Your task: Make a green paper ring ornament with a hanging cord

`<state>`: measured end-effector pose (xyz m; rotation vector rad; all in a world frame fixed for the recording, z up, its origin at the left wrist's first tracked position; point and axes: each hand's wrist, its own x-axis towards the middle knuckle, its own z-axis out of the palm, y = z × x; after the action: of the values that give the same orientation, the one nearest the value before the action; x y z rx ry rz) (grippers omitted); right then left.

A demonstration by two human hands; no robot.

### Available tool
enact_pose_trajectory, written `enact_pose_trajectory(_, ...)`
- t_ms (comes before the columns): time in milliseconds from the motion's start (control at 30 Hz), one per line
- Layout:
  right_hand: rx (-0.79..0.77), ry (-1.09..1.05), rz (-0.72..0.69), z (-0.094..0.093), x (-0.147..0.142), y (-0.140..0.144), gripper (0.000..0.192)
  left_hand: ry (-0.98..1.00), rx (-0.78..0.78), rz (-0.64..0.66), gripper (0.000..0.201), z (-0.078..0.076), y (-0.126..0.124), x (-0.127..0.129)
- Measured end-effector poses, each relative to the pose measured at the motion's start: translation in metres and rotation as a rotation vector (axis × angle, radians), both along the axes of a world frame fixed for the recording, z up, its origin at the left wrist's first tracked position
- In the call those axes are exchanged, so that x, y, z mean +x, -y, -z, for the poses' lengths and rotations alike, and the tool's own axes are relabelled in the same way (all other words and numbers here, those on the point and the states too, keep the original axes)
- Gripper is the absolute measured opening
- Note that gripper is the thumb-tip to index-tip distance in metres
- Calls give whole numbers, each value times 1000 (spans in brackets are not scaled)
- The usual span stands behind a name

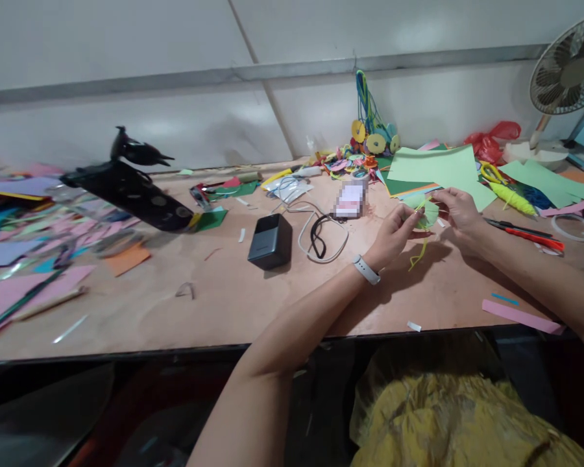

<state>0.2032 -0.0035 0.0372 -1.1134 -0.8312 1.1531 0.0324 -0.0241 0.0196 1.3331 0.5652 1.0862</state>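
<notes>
I have my left hand [393, 228] and right hand [460, 211] close together over the desk [219, 305], both pinching at a green disc [429, 216] with yellow string [423, 251] dangling beneath it.

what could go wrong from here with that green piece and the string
The light green piece held between the left hand and right hand might bend or tear if pulled hard. The dangling yellow-green string could tangle. The red-handled tool lies close to the right forearm, which might knock it.
</notes>
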Motion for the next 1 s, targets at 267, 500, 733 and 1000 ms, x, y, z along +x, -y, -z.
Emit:
enact_pose_trajectory(267,62,42,31,-6,0,6,16,17,46,-138,45,5,-4,4)
enact_pose_trajectory(500,12,102,-77,3,-2,4,18,-171,343,-282,43,11,-8,-1)
enact_pose_trajectory(733,13,-84,-152,9,-2,5,23,-233,393,-327,36,6,-5,-2)
enact_pose_trajectory(1000,172,-34,-307,8,-6,14,36,-162,358,-307,41,3,-8,-3)
